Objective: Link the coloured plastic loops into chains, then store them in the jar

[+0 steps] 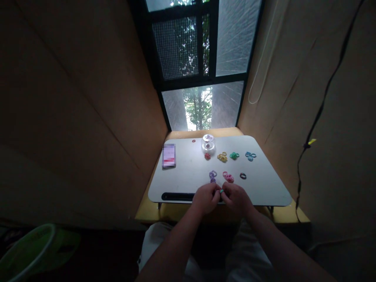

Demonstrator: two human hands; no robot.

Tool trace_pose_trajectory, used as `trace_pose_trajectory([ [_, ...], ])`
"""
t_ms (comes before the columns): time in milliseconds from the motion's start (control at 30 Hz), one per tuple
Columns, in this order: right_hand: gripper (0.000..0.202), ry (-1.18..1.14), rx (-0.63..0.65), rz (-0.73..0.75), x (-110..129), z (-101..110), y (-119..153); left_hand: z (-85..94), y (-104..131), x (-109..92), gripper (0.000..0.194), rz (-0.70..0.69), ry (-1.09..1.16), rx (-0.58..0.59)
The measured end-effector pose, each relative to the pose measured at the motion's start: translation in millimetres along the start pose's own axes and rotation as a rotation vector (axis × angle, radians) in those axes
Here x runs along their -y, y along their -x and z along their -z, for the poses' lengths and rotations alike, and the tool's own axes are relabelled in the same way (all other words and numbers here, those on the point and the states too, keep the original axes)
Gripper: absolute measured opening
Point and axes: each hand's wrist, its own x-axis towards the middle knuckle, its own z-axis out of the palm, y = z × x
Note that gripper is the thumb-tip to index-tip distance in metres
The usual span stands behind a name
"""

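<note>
My left hand (206,198) and my right hand (235,198) meet over the front edge of the white folding table. Both are closed, fingertips pinching a small green hair tie (221,191) between them; most of it is hidden. Just beyond my fingers lie purple hair ties (213,174) and a pile of pink hair ties (228,177), with a dark hair tie (243,176) to their right. Farther back, a row holds red hair ties (207,156), yellow hair ties (222,157), green hair ties (234,156) and blue hair ties (250,156).
A clear round container (208,145) stands at the back of the white table (188,172), near a lone red hair tie (194,141). A phone-like flat object (169,156) lies at the left. A black slot (178,196) runs along the front edge. A cable (319,113) hangs at right.
</note>
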Motion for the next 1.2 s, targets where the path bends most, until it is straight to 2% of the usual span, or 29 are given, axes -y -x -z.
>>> trace_pose_trajectory([
  [1200, 0.016, 0.005, -0.007, -0.002, 1.8, 0.9, 0.9, 0.1, 1.6, -2.9, 0.019, 0.010, 0.011, -0.015],
])
